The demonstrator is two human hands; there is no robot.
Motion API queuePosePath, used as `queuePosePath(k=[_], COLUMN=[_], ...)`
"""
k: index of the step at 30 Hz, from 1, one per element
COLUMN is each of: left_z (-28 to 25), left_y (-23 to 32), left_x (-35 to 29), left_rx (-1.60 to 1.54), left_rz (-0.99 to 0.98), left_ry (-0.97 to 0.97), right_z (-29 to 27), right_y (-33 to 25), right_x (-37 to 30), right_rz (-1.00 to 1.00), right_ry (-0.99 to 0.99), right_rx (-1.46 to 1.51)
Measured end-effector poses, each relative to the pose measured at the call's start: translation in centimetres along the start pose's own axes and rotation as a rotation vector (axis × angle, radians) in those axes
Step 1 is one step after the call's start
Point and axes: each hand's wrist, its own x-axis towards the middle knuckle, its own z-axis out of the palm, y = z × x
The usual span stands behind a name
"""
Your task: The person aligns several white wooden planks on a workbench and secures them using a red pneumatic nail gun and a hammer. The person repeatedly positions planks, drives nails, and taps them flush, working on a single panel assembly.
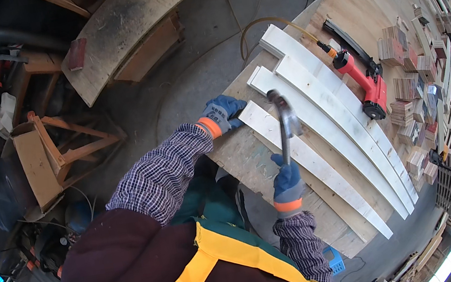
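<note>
My right hand (286,183), in a blue-grey glove with an orange cuff, is closed round the handle of a claw hammer (287,123). The hammer's metal head is raised over a narrow, curved white board (314,165) on the plywood worktable (247,152). At the far left end of that board, my left hand (222,113), gloved alike, has its fingers closed on the end; the fingertips are partly hidden. To the right lie wider curved white boards (325,105), partly overlapping and stacked. A red nail gun (365,82) with a yellowish air hose rests beyond them.
Stacks of small wood blocks (405,96) stand along the table's right side. Across the floor at upper left is another wooden table (128,33). An orange wooden trestle (77,143) and a cardboard box (40,166) stand at left. A blue plastic crate (333,259) sits below the table.
</note>
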Motion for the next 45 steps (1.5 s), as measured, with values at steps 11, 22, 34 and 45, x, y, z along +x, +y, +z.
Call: queuePosePath(k=[11,22,34,45], left_z=[-0.3,-1.4,-0.6,-1.5], left_y=[0.4,2.2,3.1,2.1], left_x=[0.2,-0.3,3.1,-1.8], left_rx=[0.009,-0.037,0.367,0.037], left_rz=[-0.017,-0.033,0.546,0.437], left_ry=[-0.086,-0.097,-0.198,-0.416], right_z=[-0.8,0.4,-1.2,-3.8], right_y=[-0.1,5.0,10.1,11.5], right_x=[-0.4,-1.0,-11.9,-16.7], right_rz=[0.029,-0.033,0.303,0.148], right_ry=[0.062,0.170,0.246,0.611], right_rx=[0.162,0.104,0.401,0.611])
